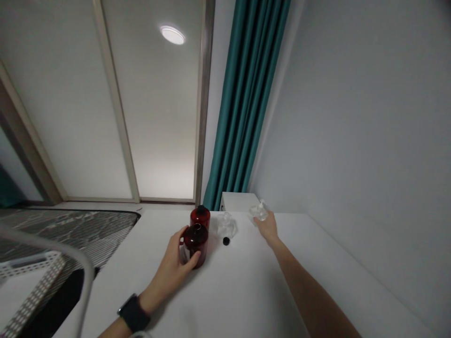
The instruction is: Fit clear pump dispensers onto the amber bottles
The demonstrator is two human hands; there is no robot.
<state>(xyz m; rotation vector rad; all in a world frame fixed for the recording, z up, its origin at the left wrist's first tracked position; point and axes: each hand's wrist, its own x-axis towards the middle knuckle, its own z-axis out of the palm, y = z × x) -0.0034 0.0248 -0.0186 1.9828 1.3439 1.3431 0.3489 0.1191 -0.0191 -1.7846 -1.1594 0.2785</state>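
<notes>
My left hand (175,264) is wrapped around a dark red bottle (198,239) with an open, uncapped neck, standing on the white table (239,291). Right behind it is a second red bottle (200,215) with a black top. To their right sits a clear, crumpled-looking plastic item (226,226), perhaps a bottle or pouch; its kind is hard to make out. A small black cap (226,241) lies in front of it. Farther right, my right hand (268,229) grips a clear bottle (260,211) with a pale top, near the table's back edge.
A white box-like piece (240,202) stands beyond the table's back edge, below a teal curtain (243,108). The wall (369,141) runs along the right. At lower left are a white perforated basket (38,286), a curved pale tube (86,277) and a striped grey mat (81,234).
</notes>
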